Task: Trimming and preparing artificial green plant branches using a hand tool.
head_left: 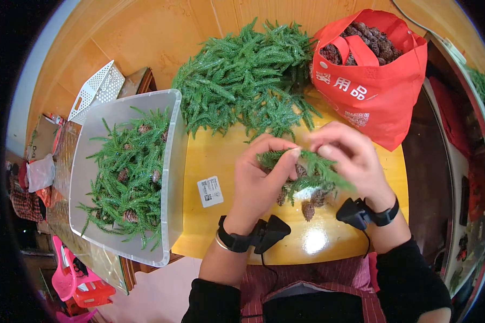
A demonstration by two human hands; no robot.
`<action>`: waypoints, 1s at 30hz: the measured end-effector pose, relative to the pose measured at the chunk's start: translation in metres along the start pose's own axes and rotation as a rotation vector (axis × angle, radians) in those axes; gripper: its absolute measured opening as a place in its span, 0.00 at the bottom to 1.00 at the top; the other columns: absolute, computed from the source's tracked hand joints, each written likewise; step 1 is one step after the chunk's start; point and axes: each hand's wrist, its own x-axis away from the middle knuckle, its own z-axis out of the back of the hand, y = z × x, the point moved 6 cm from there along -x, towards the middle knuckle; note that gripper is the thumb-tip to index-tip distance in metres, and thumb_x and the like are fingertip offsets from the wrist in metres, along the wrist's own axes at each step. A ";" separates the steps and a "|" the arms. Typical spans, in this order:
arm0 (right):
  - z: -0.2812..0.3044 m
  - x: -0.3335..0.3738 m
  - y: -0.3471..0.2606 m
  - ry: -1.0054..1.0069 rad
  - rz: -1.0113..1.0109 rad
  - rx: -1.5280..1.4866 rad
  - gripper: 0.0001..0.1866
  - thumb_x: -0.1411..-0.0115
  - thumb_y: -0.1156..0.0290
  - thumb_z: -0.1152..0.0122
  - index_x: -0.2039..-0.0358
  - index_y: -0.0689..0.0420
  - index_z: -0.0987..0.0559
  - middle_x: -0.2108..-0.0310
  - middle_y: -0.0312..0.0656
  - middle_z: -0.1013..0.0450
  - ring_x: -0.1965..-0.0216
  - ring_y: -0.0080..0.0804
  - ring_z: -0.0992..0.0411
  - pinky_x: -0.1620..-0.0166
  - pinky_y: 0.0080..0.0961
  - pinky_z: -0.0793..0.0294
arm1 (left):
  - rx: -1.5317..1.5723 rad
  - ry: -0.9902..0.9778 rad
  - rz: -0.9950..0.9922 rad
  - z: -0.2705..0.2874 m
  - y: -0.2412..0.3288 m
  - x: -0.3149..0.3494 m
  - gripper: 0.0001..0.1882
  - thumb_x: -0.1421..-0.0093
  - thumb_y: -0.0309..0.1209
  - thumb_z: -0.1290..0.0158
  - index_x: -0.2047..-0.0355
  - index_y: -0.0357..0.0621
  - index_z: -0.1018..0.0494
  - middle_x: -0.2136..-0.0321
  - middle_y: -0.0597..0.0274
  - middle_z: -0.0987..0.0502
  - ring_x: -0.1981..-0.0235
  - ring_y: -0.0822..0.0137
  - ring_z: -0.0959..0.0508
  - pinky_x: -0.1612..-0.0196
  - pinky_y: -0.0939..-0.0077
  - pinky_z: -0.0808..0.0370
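My left hand (264, 169) pinches a green artificial pine sprig (320, 171) between thumb and forefinger, over the front half of the yellow table. A brown pine cone (300, 170) shows among its needles. My right hand (355, 159) is curled closed at the sprig's upper right side; whatever its fingertips pinch is too small to make out. Just below the sprig, loose pine cones (308, 211) lie on the tabletop. A large heap of green pine sprigs (242, 81) covers the far side of the table.
To the left stands a clear plastic bin (173, 172) holding sprigs with pine cones. A red bag (382, 102) full of pine cones stands at the far right. A white label card (210, 191) lies beside the bin. Behind the bin is a white perforated basket (98, 90).
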 end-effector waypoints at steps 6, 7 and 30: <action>0.001 0.007 0.013 -0.239 -0.422 -0.252 0.07 0.43 0.70 0.47 0.68 0.60 0.28 0.72 0.28 0.34 0.71 0.13 0.38 0.66 0.13 0.37 | -0.356 0.011 -0.293 -0.004 0.011 0.002 0.04 0.52 0.20 0.46 0.73 0.39 0.26 0.80 0.64 0.31 0.78 0.73 0.31 0.74 0.82 0.36; 0.000 0.007 0.013 -0.295 -0.437 -0.298 0.07 0.45 0.70 0.45 0.68 0.59 0.28 0.73 0.28 0.34 0.71 0.12 0.38 0.67 0.12 0.37 | -0.381 0.017 -0.313 -0.003 0.014 0.003 0.05 0.53 0.20 0.46 0.73 0.39 0.26 0.80 0.64 0.31 0.77 0.72 0.31 0.74 0.81 0.36; -0.007 0.009 -0.031 0.027 0.361 0.904 0.09 0.63 0.74 0.34 0.85 0.56 0.28 0.86 0.36 0.36 0.85 0.31 0.37 0.80 0.25 0.38 | 0.025 -0.031 0.214 -0.005 -0.010 0.004 0.03 0.46 0.23 0.49 0.72 0.35 0.29 0.81 0.64 0.29 0.85 0.77 0.30 0.82 0.85 0.35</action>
